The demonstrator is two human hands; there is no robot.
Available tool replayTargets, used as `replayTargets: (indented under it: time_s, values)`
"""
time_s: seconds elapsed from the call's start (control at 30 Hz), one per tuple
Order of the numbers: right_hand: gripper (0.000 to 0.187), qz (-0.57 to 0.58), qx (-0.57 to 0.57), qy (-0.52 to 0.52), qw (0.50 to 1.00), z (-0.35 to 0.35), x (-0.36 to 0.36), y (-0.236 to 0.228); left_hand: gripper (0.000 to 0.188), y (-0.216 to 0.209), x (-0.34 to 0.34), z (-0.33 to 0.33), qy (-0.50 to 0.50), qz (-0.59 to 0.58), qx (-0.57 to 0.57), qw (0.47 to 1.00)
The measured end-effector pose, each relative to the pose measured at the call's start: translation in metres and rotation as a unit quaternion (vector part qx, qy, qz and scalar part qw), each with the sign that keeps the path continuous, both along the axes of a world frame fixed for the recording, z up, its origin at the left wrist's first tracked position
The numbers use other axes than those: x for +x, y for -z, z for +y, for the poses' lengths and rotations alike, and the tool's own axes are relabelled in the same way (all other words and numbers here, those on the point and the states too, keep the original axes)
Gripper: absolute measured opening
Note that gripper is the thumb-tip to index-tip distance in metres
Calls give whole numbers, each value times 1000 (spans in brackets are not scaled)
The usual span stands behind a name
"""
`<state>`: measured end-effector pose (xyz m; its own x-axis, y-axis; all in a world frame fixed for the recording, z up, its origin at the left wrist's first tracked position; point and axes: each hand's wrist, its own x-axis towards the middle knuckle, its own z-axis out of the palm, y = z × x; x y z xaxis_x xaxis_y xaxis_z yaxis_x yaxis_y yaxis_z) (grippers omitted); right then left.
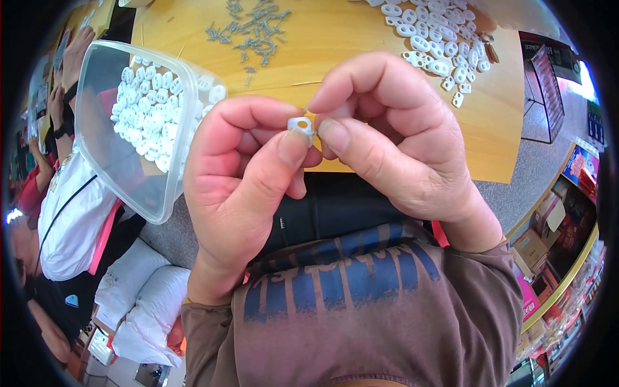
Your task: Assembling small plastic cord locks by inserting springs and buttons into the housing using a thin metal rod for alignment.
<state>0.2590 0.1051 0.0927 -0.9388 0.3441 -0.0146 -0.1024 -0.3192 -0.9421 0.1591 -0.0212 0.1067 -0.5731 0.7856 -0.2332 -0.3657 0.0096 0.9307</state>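
Head view: left hand [242, 174], right hand [387, 129] raised, together pinching white plastic piece [300, 124].

A tiny white plastic piece [300, 124] with a hole through it is pinched between the thumb and fingertips of the left hand [248, 187] and right hand [393, 135], held up close, hole facing up, above the table [335, 39] edge.

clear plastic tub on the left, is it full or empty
Partly full. The clear plastic tub has no lid on, and small white plastic pieces are heaped against one side, while the rest of the inside shows bare.
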Motion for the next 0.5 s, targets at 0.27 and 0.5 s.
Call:
replayTargets:
  time_s: [0.27, 0.5]
  values:
    - [19, -3, -3, -2, 1000, 2, 11, -4, 17, 1, 9, 2, -17, -36, 12, 999]
    - [17, 11, 22, 0, 1000, 3, 11, -2, 18, 2, 10, 3, -23, -26, 11, 999]
